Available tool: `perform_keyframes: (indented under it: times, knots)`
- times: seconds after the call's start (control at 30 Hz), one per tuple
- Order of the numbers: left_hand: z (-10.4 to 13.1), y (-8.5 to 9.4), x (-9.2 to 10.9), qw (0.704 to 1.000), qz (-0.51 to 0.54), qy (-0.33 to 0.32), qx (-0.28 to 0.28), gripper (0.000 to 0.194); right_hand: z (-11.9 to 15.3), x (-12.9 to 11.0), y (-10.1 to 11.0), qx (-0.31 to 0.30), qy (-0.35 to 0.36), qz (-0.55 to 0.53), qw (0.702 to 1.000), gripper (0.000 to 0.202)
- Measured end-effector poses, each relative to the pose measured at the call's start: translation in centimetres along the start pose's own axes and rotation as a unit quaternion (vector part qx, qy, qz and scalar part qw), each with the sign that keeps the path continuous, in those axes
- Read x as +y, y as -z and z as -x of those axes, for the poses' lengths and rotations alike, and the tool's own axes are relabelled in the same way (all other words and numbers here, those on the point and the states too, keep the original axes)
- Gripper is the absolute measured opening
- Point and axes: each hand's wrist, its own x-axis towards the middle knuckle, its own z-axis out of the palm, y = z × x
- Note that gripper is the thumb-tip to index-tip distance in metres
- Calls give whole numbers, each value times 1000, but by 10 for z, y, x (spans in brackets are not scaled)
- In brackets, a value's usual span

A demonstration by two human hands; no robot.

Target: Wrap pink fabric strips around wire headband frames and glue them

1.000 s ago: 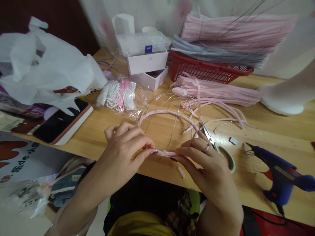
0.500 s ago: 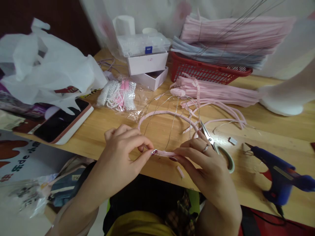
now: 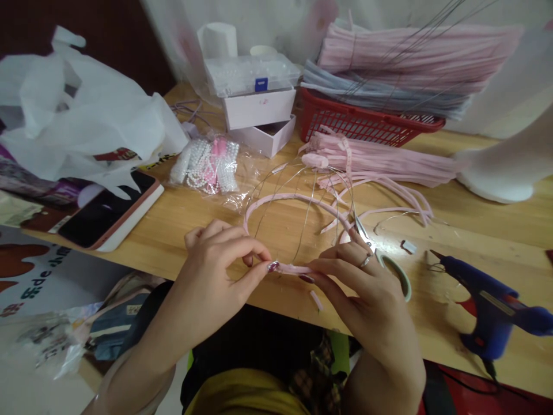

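Both hands pinch the near side of a pink fabric-wrapped hoop [image 3: 298,196] just above the table's front edge. My left hand [image 3: 220,265] closes thumb and index finger on it from the left. From the right, my right hand [image 3: 358,282], with a ring on one finger, grips it the same way; a short pink stretch shows between the two. Thin wires run from the hoop's area up to a pink oval piece [image 3: 315,161] behind it. Scissors [image 3: 395,271] with pale green handles lie beside my right hand, partly covered by it.
A blue glue gun [image 3: 488,305] lies at the right. Bundled pink strips [image 3: 389,158] lie before a red basket [image 3: 367,118]. White boxes [image 3: 259,109] and bagged beads [image 3: 207,164] are at the back; a phone [image 3: 110,210] and a white plastic bag [image 3: 82,109] are left.
Both hands keep their pinch on the hoop. Hands and hoop have shifted very slightly to the right, and the right hand covers a bit more of the scissors.
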Motion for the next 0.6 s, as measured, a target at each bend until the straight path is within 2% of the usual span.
perform_keyframes:
  times: [0.27, 0.6]
  knots:
    - [4, -6, 2, 999, 24, 18, 20, 13, 0, -2, 0, 24, 0, -13, 1000, 14]
    - [8, -10, 7, 998, 7, 44, 50, 14, 1, -5, -2, 41, -20, -12, 999, 14]
